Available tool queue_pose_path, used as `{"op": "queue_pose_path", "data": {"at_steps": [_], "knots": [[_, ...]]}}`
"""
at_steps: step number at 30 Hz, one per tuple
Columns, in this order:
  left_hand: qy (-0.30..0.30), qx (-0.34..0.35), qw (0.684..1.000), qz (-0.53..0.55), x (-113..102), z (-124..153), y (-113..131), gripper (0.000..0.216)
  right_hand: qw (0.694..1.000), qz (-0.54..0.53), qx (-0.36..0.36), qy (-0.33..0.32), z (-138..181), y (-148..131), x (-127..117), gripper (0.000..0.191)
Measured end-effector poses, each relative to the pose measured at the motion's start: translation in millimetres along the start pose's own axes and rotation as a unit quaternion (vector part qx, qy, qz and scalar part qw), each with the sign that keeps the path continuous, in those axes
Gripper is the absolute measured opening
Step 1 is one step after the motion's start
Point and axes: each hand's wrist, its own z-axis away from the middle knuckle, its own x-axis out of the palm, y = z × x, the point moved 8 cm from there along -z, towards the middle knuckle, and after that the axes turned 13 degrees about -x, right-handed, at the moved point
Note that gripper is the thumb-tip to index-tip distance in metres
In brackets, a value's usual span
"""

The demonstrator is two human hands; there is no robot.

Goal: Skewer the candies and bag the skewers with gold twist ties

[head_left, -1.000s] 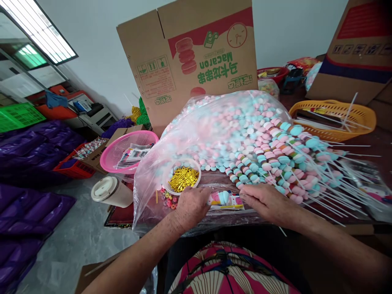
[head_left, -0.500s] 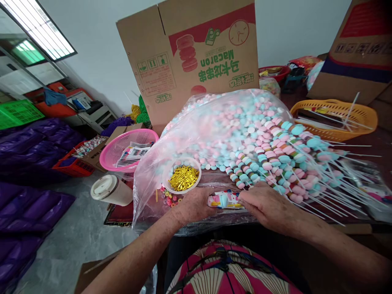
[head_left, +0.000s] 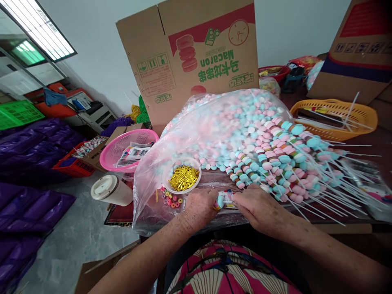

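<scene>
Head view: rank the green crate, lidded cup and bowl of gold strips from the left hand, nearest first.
From the left hand:
1. Bowl of gold strips: just beyond the hand, slightly to its left.
2. Lidded cup: farther left, beside the plastic sheet.
3. Green crate: far left, in the background.

Pink fan-print garment [head_left: 226,271], perhaps dark trousers [head_left: 179,251]

small printed packet [head_left: 228,196], white, red and blue, held crosswise, ends hidden; pale-blue piece [head_left: 220,201], probably marshmallow, at left.
</scene>
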Motion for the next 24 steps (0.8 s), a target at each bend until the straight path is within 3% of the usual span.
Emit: {"op": "queue_pose_path", "data": {"at_steps": [2,5,7,10,13,15,20,24], "knots": [[-0.048,0.004,0.996,0.082,-2.4,-1.7,-1.8,0.038,0.999,0.012,-0.018,0.024,-0.7,-0.2,-5.9,0.026],[-0.21,0.089,0.948,0.223,-8.5,1.3,6.1,0.062,0.997,-0.004,-0.061,0.052,0.7,-0.9,-17.4,0.024],[-0.301,0.122,0.906,0.271,-14.4,5.0,9.9,0.053,0.993,-0.005,-0.096,0.076,2.5,-2.9,-28.3,0.024],[-0.352,0.129,0.878,0.298,-18.1,7.2,13.8,0.036,0.987,0.017,-0.125,0.1,5.9,-4.9,-42.0,0.022],[-0.34,0.112,0.878,0.317,-16.2,7.3,16.8,0.034,0.99,0.026,-0.114,0.083,10.0,-1.4,-44.9,0.023],[-0.289,0.113,0.896,0.316,-19.6,6.0,18.7,0.043,0.992,0.018,-0.107,0.063,13.1,0.8,-42.4,0.024],[-0.147,0.056,0.972,0.175,-24.3,0.9,16.6,0.058,0.993,-0.018,-0.096,0.071,16.3,2.6,-38.4,0.024],[-0.094,0.033,0.987,0.125,-24.5,-2.1,15.6,0.053,0.992,-0.031,-0.091,0.078,13.7,0.6,-36.5,0.025]]}}
